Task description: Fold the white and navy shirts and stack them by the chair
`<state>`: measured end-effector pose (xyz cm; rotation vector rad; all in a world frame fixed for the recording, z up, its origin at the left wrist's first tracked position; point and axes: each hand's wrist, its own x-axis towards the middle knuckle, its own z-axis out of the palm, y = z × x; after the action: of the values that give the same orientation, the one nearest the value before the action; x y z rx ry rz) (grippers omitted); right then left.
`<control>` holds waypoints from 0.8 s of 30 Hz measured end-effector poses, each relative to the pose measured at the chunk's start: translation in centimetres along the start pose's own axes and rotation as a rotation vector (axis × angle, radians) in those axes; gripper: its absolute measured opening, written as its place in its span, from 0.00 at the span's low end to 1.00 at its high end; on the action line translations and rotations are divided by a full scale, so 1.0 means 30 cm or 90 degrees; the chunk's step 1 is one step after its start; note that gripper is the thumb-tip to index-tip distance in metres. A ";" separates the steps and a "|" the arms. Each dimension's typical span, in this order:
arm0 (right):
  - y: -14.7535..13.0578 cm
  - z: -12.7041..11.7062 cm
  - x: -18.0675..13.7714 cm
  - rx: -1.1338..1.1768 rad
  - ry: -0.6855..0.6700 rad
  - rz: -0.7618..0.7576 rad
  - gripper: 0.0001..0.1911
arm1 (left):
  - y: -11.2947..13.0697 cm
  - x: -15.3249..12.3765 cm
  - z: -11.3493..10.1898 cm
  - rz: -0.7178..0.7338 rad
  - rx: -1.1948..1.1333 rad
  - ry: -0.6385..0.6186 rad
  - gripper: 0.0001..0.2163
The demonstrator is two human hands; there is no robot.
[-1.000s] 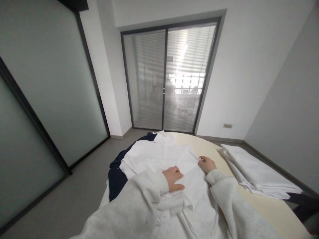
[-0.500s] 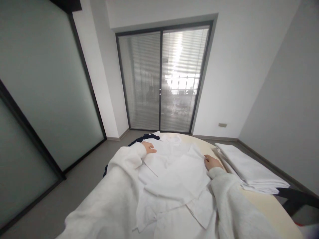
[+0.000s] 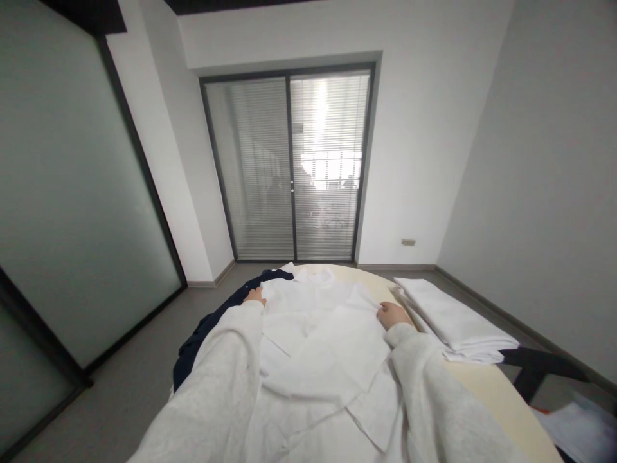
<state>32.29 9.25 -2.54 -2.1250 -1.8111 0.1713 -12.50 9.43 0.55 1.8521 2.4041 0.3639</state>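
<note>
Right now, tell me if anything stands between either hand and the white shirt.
Nothing visible does. The left hand is at the shirt's left edge, the right hand at its right edge. The navy garment lies to the left and the folded stack to the right, neither between.

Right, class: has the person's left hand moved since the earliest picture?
Yes, leftward: the left hand appeared right of the centre door post; now it appears left of it, at the left edge of the white shirt.
</note>
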 end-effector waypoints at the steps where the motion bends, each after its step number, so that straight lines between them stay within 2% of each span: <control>1: 0.006 -0.002 0.007 0.005 0.007 0.000 0.20 | 0.009 0.006 0.002 0.022 -0.009 0.008 0.24; 5: 0.027 -0.025 0.022 0.004 0.030 0.019 0.19 | 0.050 0.019 -0.011 0.113 -0.051 0.065 0.26; 11: 0.021 -0.079 0.013 -0.034 0.050 0.031 0.20 | 0.091 0.059 -0.041 0.183 -0.115 0.169 0.15; 14: 0.015 -0.090 0.014 -0.037 0.082 0.029 0.20 | 0.085 0.092 -0.031 0.177 -0.139 0.209 0.14; 17: 0.017 -0.077 0.027 -0.040 0.099 0.024 0.20 | 0.065 0.109 0.013 0.144 -0.107 0.173 0.16; 22: 0.037 -0.038 0.057 -0.091 0.056 0.009 0.22 | 0.041 0.084 0.104 0.072 -0.025 0.003 0.27; 24: 0.037 -0.033 0.062 -0.122 0.072 -0.007 0.25 | 0.040 0.065 0.113 0.059 0.005 0.000 0.27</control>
<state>33.96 10.74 -1.74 -2.2028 -1.8379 -0.1282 -11.18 12.06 -2.28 1.9714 2.3283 0.3614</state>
